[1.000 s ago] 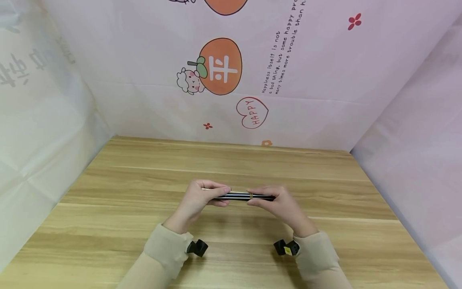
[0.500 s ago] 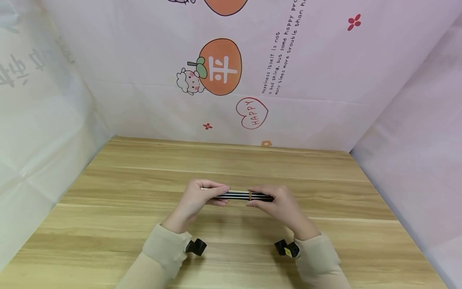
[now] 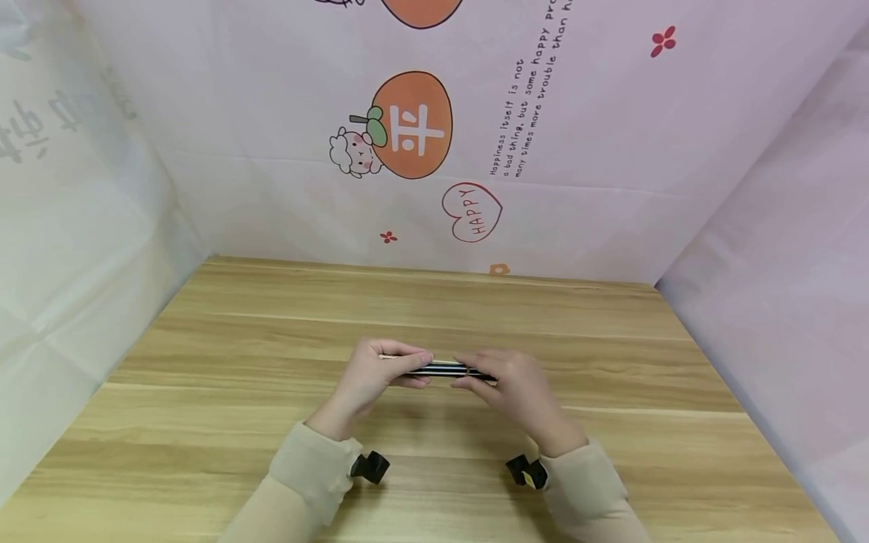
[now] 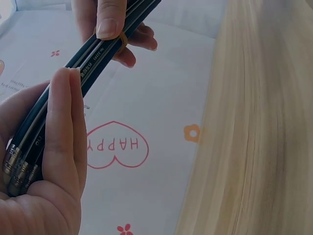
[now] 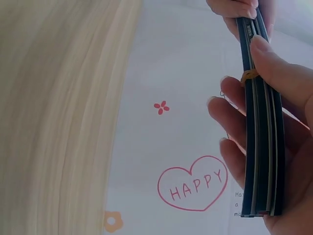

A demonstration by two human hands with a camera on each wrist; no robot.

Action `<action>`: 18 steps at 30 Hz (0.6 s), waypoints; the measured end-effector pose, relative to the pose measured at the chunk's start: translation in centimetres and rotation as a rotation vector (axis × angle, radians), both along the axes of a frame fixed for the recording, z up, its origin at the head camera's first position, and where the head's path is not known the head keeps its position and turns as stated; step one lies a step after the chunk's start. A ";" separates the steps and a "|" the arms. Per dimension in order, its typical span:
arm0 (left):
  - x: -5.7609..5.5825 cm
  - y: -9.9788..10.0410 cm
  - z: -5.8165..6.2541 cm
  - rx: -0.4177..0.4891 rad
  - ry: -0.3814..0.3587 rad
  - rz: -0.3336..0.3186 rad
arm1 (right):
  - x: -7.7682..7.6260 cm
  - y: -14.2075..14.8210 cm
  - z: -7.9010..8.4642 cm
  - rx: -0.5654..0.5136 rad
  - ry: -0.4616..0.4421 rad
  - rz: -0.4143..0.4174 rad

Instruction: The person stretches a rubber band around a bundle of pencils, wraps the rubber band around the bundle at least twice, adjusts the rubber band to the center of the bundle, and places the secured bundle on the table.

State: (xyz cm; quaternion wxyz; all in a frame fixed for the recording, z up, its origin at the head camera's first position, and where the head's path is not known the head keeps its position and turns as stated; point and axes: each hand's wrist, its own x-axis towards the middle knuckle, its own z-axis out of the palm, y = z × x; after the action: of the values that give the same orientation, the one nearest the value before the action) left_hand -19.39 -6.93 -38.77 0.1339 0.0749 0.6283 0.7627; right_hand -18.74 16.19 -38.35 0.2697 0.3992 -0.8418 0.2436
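A bundle of dark, striped pencils lies level between both hands, above the table. My left hand grips the bundle near the end with metal ferrules, which shows in the left wrist view. Round the pencils runs a tan rubber band. My right hand pinches the bundle at the band, thumb on one side and fingers on the other. In the right wrist view, the flat pencil ends point toward the palm, and the hand's lower fingers stand apart from the pencils.
Under the hands is a wood-grain table. A white cloth backdrop with printed fruit, a heart and lettering rises at the back, with white cloth along the sides too. Small black cameras sit on both wrists.
My right hand has shifted left along the pencils, its fingertips now past the rubber band. The left hand keeps its hold in nearly the same place.
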 end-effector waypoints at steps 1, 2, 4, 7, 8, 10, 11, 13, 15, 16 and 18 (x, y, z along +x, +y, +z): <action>0.0 0.0 0.0 0.000 -0.001 0.002 | 0.0 -0.1 0.0 -0.004 0.011 0.003; 0.0 0.0 0.0 0.001 -0.001 0.003 | 0.0 -0.1 -0.1 -0.006 0.025 0.006; 0.0 0.0 0.0 0.002 0.003 0.000 | -0.1 -0.2 -0.1 -0.008 0.055 0.010; -0.1 0.0 -0.1 0.000 0.014 -0.006 | -0.2 -0.3 -0.2 -0.014 0.083 0.023; -0.1 0.0 -0.1 0.000 0.013 -0.007 | -0.2 -0.4 -0.1 -0.014 0.089 0.028; -0.1 0.0 -0.1 0.000 0.011 -0.006 | -0.2 -0.4 -0.1 -0.016 0.095 0.034; -0.1 0.0 -0.1 0.000 0.011 -0.007 | -0.2 -0.5 -0.1 -0.017 0.098 0.036; -0.1 0.1 -0.1 0.004 0.008 -0.013 | -0.1 -0.5 -0.1 -0.014 0.105 0.032; 0.0 0.1 -0.1 0.004 0.014 -0.022 | 0.0 -0.5 -0.2 -0.013 0.114 0.021; 0.0 0.2 -0.1 0.003 0.017 -0.027 | 0.0 -0.6 -0.3 -0.010 0.119 0.014; 0.0 0.2 -0.1 0.008 0.020 -0.031 | 0.0 -0.6 -0.3 -0.003 0.125 -0.001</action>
State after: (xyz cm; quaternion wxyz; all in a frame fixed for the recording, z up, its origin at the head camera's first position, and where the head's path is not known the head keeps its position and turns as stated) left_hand -19.35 -6.75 -38.88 0.1390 0.0930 0.6254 0.7622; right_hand -18.75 15.60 -38.68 0.3224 0.4128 -0.8232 0.2192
